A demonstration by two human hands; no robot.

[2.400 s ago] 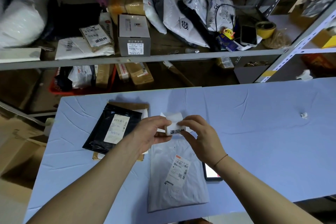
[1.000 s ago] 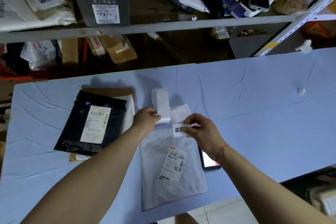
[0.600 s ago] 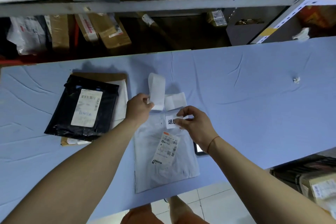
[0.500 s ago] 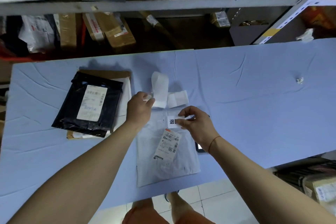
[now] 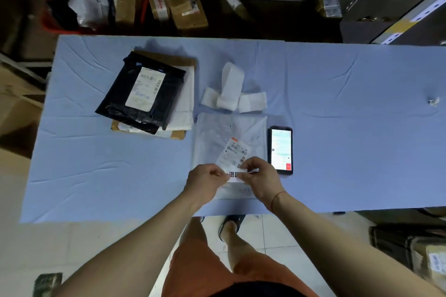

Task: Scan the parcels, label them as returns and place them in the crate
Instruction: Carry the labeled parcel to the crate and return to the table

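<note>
A grey-white poly mailer (image 5: 217, 137) lies flat at the table's near edge, its shipping label (image 5: 235, 152) facing up. My left hand (image 5: 206, 182) and my right hand (image 5: 259, 176) both pinch a small white return sticker (image 5: 233, 175) with black characters, held just over the mailer's near end. The strip of label backing (image 5: 231, 89) lies loose on the table beyond the mailer. A black mailer (image 5: 142, 91) tops a stack of parcels to the left.
A phone (image 5: 280, 149) with its screen lit lies right of the grey mailer. The blue table (image 5: 337, 128) has a small crumpled scrap (image 5: 433, 102) at far right. A red crate (image 5: 52, 25) with parcels sits beyond the table's far left edge. Cardboard boxes stand at left.
My left hand let go of the backing strip, which now lies on the table, and joined my right hand on the sticker. Both hands moved toward the mailer's near end. The camera tilted down.
</note>
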